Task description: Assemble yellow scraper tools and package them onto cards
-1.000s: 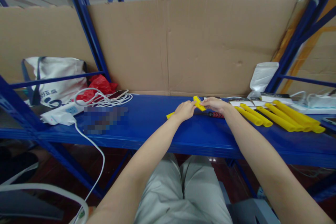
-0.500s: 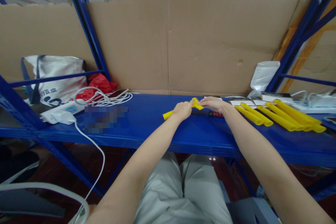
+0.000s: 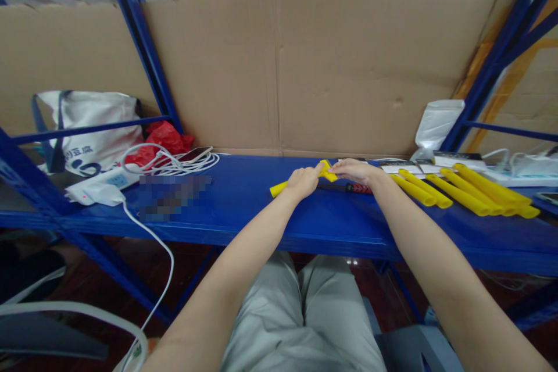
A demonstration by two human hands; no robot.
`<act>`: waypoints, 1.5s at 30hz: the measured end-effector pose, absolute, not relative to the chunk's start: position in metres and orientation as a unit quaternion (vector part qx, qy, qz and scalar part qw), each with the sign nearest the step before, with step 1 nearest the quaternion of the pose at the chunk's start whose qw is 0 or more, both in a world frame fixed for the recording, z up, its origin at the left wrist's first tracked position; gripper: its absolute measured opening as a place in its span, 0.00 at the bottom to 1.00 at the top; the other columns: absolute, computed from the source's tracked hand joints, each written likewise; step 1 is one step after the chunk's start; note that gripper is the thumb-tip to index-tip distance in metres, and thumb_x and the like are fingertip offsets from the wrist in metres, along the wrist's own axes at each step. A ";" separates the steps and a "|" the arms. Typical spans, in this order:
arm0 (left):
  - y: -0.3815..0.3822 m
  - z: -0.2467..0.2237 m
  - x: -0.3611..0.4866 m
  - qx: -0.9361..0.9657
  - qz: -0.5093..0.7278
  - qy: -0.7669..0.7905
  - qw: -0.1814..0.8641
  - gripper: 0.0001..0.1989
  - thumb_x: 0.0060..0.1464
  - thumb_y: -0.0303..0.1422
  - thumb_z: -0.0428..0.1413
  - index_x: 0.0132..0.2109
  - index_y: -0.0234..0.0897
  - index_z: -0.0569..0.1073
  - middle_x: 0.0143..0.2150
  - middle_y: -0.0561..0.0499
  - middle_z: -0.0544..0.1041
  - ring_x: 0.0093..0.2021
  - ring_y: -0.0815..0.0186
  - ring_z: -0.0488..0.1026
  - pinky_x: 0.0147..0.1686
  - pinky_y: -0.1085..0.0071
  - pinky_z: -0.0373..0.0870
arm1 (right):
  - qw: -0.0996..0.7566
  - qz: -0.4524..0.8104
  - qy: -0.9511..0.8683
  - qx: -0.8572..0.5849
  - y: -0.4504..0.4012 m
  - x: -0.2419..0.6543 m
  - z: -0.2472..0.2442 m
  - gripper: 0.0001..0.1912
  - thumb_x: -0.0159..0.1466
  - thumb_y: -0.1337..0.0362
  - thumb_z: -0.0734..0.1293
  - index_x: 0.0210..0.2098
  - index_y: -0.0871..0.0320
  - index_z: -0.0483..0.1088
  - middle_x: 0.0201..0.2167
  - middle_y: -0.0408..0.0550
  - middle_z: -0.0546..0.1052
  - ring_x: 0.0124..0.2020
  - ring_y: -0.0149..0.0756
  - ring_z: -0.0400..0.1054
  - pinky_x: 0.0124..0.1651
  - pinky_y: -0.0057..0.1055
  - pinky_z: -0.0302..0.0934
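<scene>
My left hand (image 3: 304, 182) is wrapped round a yellow tube (image 3: 278, 189), whose near-left end sticks out past the palm. At the other side of that fist shows a yellow end piece (image 3: 328, 171) with a bent or branching outline. The fingers of my right hand (image 3: 354, 171) pinch its right edge. Whether tube and end piece are one part is hidden by the left hand. Just below the right hand, a screwdriver (image 3: 360, 188) with a red and black handle lies on the blue shelf (image 3: 244, 203).
Several yellow tubes (image 3: 466, 195) lie side by side at the right, before small white and black boxes (image 3: 457, 160). To the left are a power strip (image 3: 117, 177), coiled white cables (image 3: 200, 164), a red plastic bag (image 3: 168, 138) and a cloth bag (image 3: 93, 122). Cardboard (image 3: 349, 70) walls the back.
Both hands keep their hold in nearly the same place. The yellow end piece appears slightly turned between them, and the camera view has shifted a little.
</scene>
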State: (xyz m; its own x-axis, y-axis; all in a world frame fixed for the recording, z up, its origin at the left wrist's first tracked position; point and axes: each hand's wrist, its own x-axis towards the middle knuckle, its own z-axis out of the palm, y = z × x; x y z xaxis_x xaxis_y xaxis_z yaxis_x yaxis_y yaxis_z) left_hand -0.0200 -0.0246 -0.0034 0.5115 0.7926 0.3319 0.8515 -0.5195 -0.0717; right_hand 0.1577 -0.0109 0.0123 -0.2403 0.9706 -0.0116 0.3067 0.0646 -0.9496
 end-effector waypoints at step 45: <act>-0.018 -0.006 -0.020 -0.875 -0.090 -0.474 0.025 0.24 0.57 0.28 0.46 0.60 0.44 0.66 0.52 0.45 0.75 0.50 0.56 0.73 0.47 0.62 0.69 | 0.037 -0.032 -0.631 -0.775 0.028 0.224 -0.008 0.18 0.61 0.72 0.59 0.48 0.70 0.71 0.45 0.66 0.75 0.48 0.48 0.70 0.43 0.33 0.61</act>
